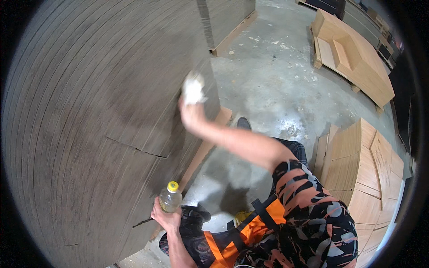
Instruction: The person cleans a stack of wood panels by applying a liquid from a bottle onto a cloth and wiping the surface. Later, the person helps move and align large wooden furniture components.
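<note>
A tall stack of grey-brown sheets (110, 100) stands before me, its layered edges facing me. In my left hand (167, 216), low beside the stack, is a clear bottle (171, 200) with a yellow cap, part filled with a liquid. My right hand (190, 112) is up against the side of the stack near its right corner and grips a white cloth or wad (193, 90); both are blurred. Dark cracks or gaps cut across the layers between my hands. An orange and black bag or apron (256, 224) hangs at my waist.
Wooden boards (223, 117) lie under the stack. Another sheet stack (231, 20) stands beyond it. At the right are a pallet with plywood pieces (362, 63) and a nearer stack of wooden panels (342, 160). My shoe (244, 123) rests on the concrete floor (264, 87).
</note>
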Demonstrator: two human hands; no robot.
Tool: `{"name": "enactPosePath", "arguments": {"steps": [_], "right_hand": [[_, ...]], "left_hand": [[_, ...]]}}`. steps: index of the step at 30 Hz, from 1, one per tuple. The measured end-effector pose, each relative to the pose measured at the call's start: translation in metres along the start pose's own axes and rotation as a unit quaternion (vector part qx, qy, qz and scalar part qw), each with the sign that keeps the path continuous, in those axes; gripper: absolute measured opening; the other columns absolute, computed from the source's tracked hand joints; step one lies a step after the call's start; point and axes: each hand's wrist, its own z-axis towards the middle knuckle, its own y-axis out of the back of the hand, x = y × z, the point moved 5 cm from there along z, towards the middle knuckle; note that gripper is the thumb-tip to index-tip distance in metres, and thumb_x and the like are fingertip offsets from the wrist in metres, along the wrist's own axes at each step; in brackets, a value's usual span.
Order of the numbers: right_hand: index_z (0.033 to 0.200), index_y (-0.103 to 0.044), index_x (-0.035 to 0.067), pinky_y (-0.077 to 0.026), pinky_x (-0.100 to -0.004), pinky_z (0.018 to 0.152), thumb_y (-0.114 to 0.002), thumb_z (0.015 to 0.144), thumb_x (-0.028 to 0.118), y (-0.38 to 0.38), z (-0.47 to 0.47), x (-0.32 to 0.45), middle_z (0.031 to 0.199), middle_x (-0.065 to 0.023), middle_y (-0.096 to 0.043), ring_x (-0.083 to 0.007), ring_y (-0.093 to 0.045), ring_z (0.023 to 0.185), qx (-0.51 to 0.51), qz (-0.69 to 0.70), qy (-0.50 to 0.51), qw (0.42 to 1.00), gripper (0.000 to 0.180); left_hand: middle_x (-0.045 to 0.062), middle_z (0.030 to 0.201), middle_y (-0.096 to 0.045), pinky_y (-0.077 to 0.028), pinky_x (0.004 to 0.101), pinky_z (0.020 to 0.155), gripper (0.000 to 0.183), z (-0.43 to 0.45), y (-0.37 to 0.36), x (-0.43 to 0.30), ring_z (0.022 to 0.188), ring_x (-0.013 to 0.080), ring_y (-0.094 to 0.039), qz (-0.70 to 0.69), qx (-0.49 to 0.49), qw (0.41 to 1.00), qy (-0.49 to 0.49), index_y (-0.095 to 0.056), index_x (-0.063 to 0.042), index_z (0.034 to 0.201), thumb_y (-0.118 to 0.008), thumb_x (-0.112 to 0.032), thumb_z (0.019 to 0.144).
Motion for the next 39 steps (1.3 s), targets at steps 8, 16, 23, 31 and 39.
{"name": "enactPosePath", "arguments": {"steps": [8, 16, 23, 31, 39], "right_hand": [[0.122, -0.056, -0.003, -0.053, -0.0299, 0.082, -0.05, 0.095, 0.029, 0.039, -0.179, -0.01, 0.106, -0.0109, -0.067, -0.0145, -0.065, 0.093, 0.335, 0.35, -0.283, 0.828, 0.042], [0.132, -0.05, 0.0, -0.049, -0.0387, 0.098, -0.043, 0.098, 0.032, 0.076, -0.238, -0.025, 0.123, -0.0143, -0.062, -0.0255, -0.063, 0.111, 0.263, 0.494, -0.444, 0.7, 0.047], [0.136, -0.047, 0.003, -0.046, -0.042, 0.103, -0.04, 0.099, 0.035, 0.051, -0.261, -0.012, 0.131, -0.0133, -0.058, -0.0284, -0.058, 0.118, 0.315, 0.523, -0.471, 0.637, 0.049], [0.14, -0.042, 0.004, -0.044, -0.0446, 0.105, -0.04, 0.098, 0.032, 0.049, -0.273, -0.028, 0.137, -0.0134, -0.054, -0.03, -0.055, 0.123, 0.339, 0.497, -0.474, 0.643, 0.051], [0.138, -0.044, 0.002, -0.044, -0.0448, 0.105, -0.04, 0.098, 0.03, 0.049, -0.274, -0.03, 0.135, -0.0139, -0.054, -0.0305, -0.055, 0.122, 0.328, 0.482, -0.49, 0.648, 0.049]], "left_hand": [[0.013, 0.117, -0.062, -0.03, 0.0447, 0.099, 0.071, 0.004, 0.001, -0.019, 0.114, 0.0293, -0.056, 0.009, -0.042, 0.998, -0.035, -0.052, -0.008, 0.127, -0.077, -0.014, 0.061], [0.006, 0.121, -0.061, -0.028, 0.0418, 0.095, 0.071, -0.008, 0.02, -0.034, 0.119, 0.0237, -0.054, 0.068, -0.116, 0.984, -0.119, -0.052, -0.01, 0.128, -0.07, 0.004, 0.06], [-0.002, 0.128, -0.06, -0.025, 0.0406, 0.097, 0.064, -0.023, 0.028, -0.026, 0.121, 0.0193, -0.054, 0.18, -0.196, 0.948, -0.176, -0.055, -0.012, 0.126, -0.062, 0.005, 0.064], [-0.003, 0.126, -0.063, -0.023, 0.0404, 0.1, 0.053, -0.032, 0.041, -0.033, 0.121, 0.0176, -0.056, 0.257, -0.23, 0.905, -0.248, -0.061, -0.015, 0.122, -0.069, -0.006, 0.07], [-0.004, 0.125, -0.063, -0.022, 0.0394, 0.102, 0.05, -0.032, 0.039, -0.03, 0.12, 0.0165, -0.056, 0.252, -0.22, 0.908, -0.251, -0.062, -0.015, 0.12, -0.068, -0.005, 0.071]]}}
